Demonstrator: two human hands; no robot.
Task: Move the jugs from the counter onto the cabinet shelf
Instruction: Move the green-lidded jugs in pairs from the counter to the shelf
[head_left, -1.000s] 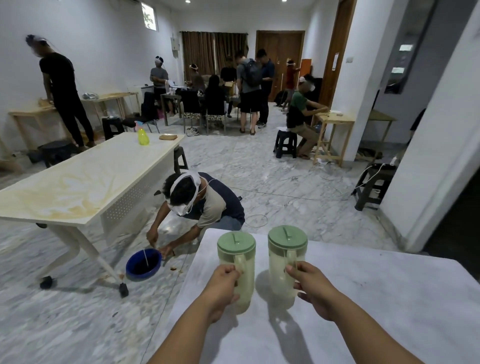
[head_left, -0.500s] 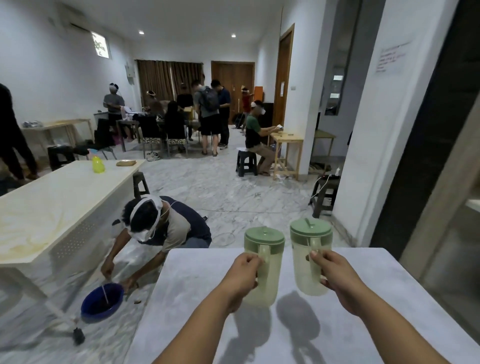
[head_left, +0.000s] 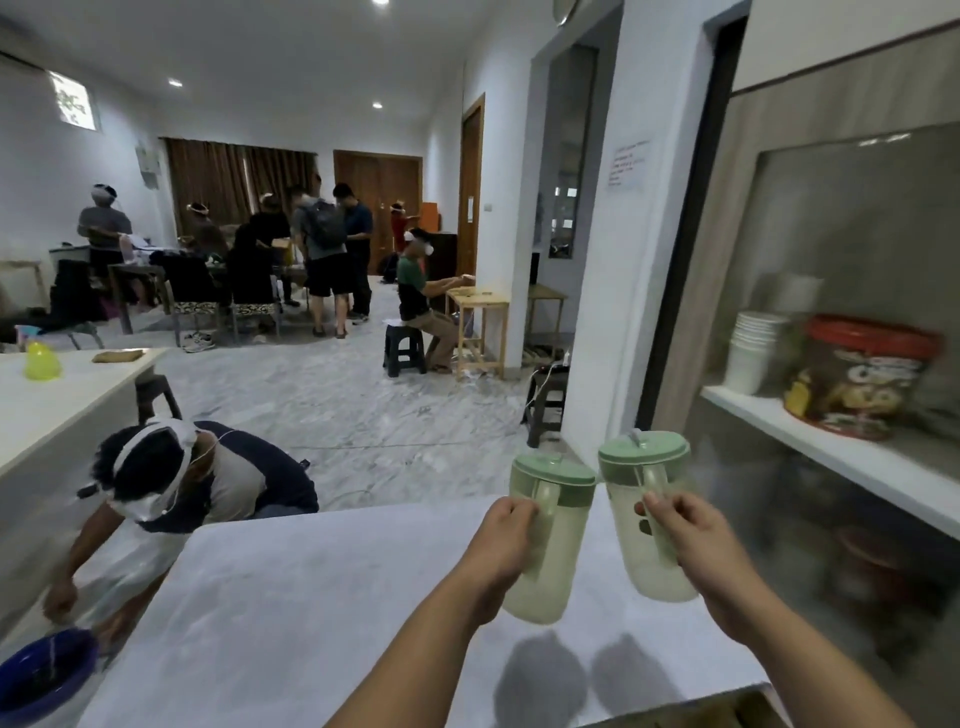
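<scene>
Two pale green jugs with darker green lids hang in the air above the white marble counter (head_left: 291, 597), casting shadows on it. My left hand (head_left: 501, 545) grips the handle of the left jug (head_left: 550, 540). My right hand (head_left: 685, 540) grips the handle of the right jug (head_left: 649, 519), which is slightly higher and tilted. To the right stands the cabinet, its white shelf (head_left: 831, 457) level with the jug lids.
On the shelf sit a red-lidded cookie tub (head_left: 857, 379) and a stack of white cups (head_left: 753, 353). A person (head_left: 171, 483) crouches on the floor left of the counter by a blue bowl (head_left: 47, 670). A white table (head_left: 57, 400) stands at left; several people are farther back.
Both jugs have been lifted off the counter and carried right. My view has turned right, bringing the cabinet and its shelf into sight.
</scene>
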